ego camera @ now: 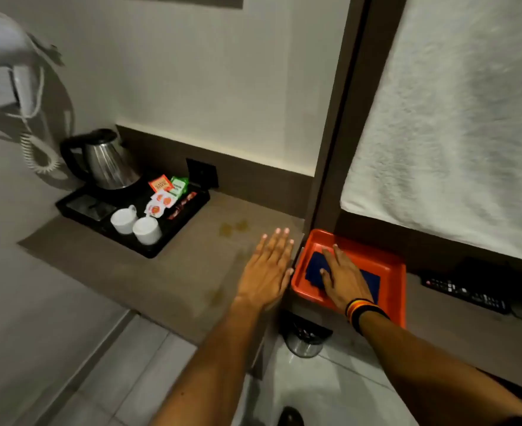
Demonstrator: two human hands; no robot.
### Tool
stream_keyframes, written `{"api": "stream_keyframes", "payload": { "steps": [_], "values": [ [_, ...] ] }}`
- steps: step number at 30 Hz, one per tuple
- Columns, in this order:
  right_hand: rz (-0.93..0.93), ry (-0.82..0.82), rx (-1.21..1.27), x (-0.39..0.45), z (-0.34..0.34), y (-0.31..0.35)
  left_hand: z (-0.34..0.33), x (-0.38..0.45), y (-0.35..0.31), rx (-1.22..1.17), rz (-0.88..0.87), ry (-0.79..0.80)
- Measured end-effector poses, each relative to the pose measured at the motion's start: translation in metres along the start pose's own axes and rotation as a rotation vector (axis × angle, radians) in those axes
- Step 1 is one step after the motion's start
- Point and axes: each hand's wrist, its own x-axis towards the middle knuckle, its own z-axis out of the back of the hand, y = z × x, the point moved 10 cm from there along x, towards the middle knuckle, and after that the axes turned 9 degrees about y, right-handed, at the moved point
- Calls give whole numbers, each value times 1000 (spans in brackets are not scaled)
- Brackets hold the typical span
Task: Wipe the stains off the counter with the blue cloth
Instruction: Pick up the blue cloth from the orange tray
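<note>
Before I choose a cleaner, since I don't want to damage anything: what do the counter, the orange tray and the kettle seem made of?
The counter looks like matte brown laminate or stone-look board; flat, low sheen. The orange tray looks like smooth moulded plastic, with rounded rims. The kettle looks like polished stainless steel, mirror-like reflections, with a black, probably plastic, handle.
</note>
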Motion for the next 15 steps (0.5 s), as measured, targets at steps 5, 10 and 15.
{"api": "stream_keyframes", "payload": {
  "steps": [5, 10, 15],
  "values": [
    [-160, 296, -90, 46, -59, -70, -75, 26, 2, -108, 82, 164],
    [-174, 589, -246, 74, -101, -112, -118, 53, -1, -282, 83, 225],
    [-168, 629, -281, 78, -122, -119, -138, 50, 2, -376, 101, 140]
  ]
}}
